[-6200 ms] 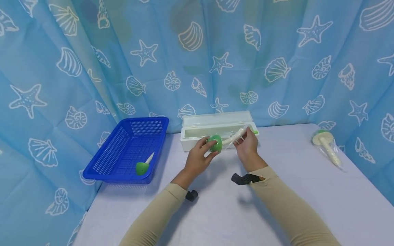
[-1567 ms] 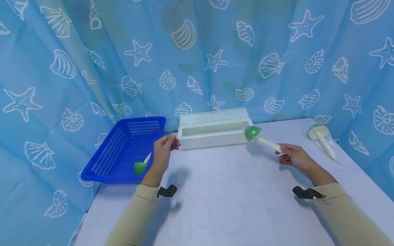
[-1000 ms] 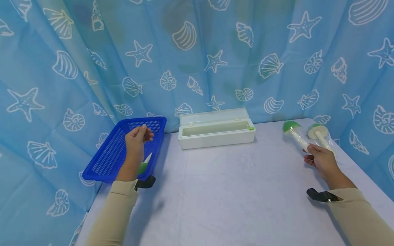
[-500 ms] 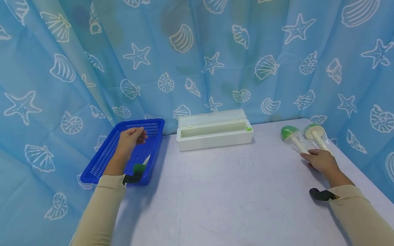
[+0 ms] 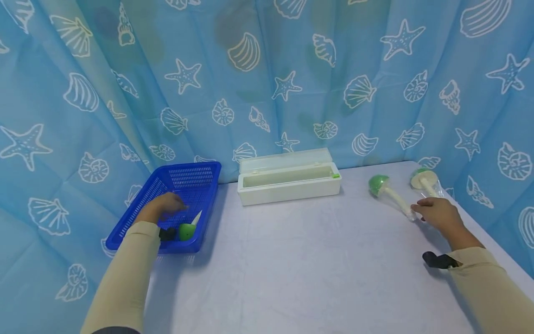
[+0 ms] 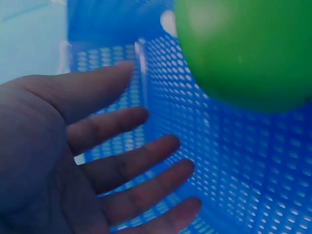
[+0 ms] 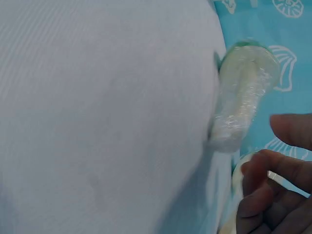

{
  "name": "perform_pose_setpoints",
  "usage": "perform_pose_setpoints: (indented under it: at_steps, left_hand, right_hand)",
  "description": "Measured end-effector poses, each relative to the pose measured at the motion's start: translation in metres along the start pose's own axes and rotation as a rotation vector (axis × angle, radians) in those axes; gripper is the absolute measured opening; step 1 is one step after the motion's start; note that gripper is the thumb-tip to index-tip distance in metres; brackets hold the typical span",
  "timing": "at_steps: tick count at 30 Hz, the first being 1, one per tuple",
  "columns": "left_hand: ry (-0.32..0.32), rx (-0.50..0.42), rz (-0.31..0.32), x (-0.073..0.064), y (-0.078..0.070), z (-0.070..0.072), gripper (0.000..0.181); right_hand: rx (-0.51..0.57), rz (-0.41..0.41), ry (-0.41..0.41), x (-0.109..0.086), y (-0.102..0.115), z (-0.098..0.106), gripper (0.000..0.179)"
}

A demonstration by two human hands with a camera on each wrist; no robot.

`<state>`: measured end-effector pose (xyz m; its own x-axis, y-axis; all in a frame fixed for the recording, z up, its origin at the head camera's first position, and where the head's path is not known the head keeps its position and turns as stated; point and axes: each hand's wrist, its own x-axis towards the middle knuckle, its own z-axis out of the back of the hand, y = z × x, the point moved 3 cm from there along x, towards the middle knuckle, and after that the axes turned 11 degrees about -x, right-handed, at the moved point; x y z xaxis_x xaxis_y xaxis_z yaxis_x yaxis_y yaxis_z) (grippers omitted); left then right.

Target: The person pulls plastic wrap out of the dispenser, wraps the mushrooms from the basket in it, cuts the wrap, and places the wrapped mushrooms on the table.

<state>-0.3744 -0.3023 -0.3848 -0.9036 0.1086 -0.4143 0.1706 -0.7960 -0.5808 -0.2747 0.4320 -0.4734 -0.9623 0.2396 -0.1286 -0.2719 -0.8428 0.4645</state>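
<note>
The wrapped mushroom now lies on the tabletop near its back right corner, whereas 1.6 seconds ago the right hand held it up by the stem near the white box. Its green cap points toward the back edge and slightly left; the long axis slants from there toward the right edge, with the stem end just beside the right hand. That hand has let go: thumb apart, fingers loosely curled, nothing gripped. A second wrapped mushroom lies nearer the corner, cap toward the back edge — whether the fingers touch it, I cannot tell.

The left hand has dropped from above the blue basket into it, fingers spread and nothing held. The basket mushroom sits near the basket's front right corner, white stem pointing back and right — apart from the fingertips.
</note>
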Motion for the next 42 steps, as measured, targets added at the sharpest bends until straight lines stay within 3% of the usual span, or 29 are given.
perform_pose_setpoints:
  at_steps: [4,9,14,17,19,22,25,26,29,32,34,37,42]
  left_hand:
    - [0.071,-0.017,0.091,0.006,0.011,-0.005,0.044]
    - [0.151,-0.028,0.122,0.014,0.015,-0.018,0.037]
    - [0.151,0.031,0.122,0.020,0.014,-0.024,0.035]
    - [0.137,0.031,0.097,0.024,0.014,-0.025,0.032]
    - [0.133,-0.028,0.080,0.028,0.013,-0.027,0.033]
    - [0.141,-0.125,0.048,0.035,0.012,-0.029,0.035]
    - [0.123,-0.147,-0.001,0.040,0.008,-0.027,0.033]
    - [0.090,-0.128,-0.035,0.042,0.006,-0.026,0.032]
    - [-0.093,-0.116,-0.172,0.046,-0.008,-0.020,0.028]
    - [-0.299,-0.171,-0.316,0.047,-0.032,-0.016,0.025]
    - [-0.362,-0.224,-0.382,0.049,-0.050,-0.017,0.024]
    - [-0.318,-0.252,-0.413,0.052,-0.077,-0.023,0.026]
    - [-0.089,-0.111,-0.340,0.054,-0.111,-0.036,0.035]
  right_hand:
    - [0.032,0.036,-0.075,0.005,0.016,0.000,0.057]
    - [0.054,0.134,-0.168,0.004,0.051,0.002,0.048]
    - [0.077,0.248,-0.178,0.007,0.091,0.000,0.042]
    - [0.079,0.313,-0.161,0.015,0.111,-0.006,0.038]
    - [0.079,0.330,-0.141,0.022,0.121,-0.010,0.037]
    - [0.081,0.316,-0.106,0.033,0.130,-0.017,0.036]
    - [0.087,0.286,-0.070,0.042,0.140,-0.026,0.036]
    - [0.088,0.285,-0.066,0.045,0.144,-0.029,0.035]
    - [0.096,0.283,-0.075,0.048,0.156,-0.034,0.034]
    - [0.119,0.285,-0.106,0.049,0.166,-0.038,0.033]
    - [0.137,0.290,-0.126,0.048,0.172,-0.040,0.032]
    - [0.156,0.303,-0.136,0.048,0.180,-0.043,0.032]
    - [0.160,0.296,-0.098,0.047,0.184,-0.048,0.039]
